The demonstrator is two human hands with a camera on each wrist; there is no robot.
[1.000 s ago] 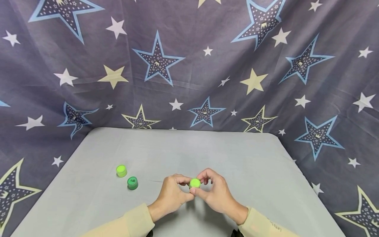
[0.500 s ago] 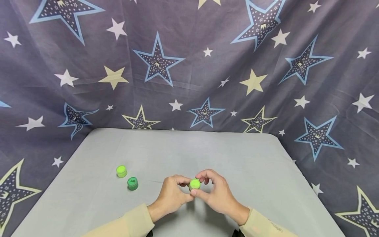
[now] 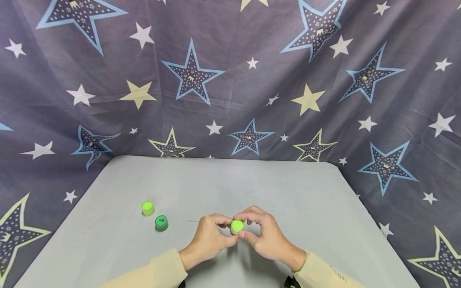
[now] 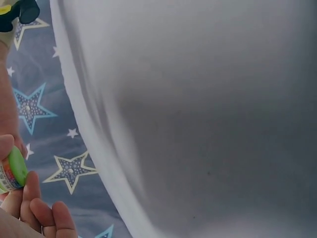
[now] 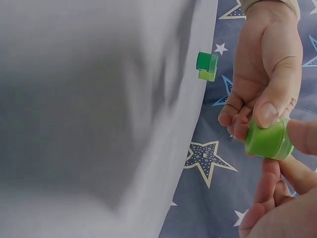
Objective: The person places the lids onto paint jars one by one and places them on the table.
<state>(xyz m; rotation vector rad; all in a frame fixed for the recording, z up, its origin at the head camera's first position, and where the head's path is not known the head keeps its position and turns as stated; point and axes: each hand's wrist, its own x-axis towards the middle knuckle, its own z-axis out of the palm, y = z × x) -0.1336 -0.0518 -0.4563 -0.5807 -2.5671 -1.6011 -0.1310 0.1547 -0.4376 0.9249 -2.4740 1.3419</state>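
Note:
A small lime-green jar (image 3: 237, 227) is held up between both hands near the front middle of the table. In the left wrist view its green lid (image 4: 18, 166) and a colourful printed label show. My left hand (image 3: 209, 236) pinches the jar from the left with thumb and fingers. My right hand (image 3: 268, 236) grips its upper part, index finger at the far edge and thumb at the near right side. In the right wrist view, the left thumb presses the jar's green side (image 5: 265, 140), and the right thumb and fingers meet its clear end.
Left of the hands, another lime-green jar (image 3: 147, 208) and a dark green jar (image 3: 161, 223) stand close together on the grey-covered table (image 3: 288, 192). A star-patterned curtain (image 3: 230, 100) hangs behind and beside the table.
The right index finger has moved left over the jar's far edge, and the right thumb has shifted right and lower along it. The left hand keeps its hold, nearly still.

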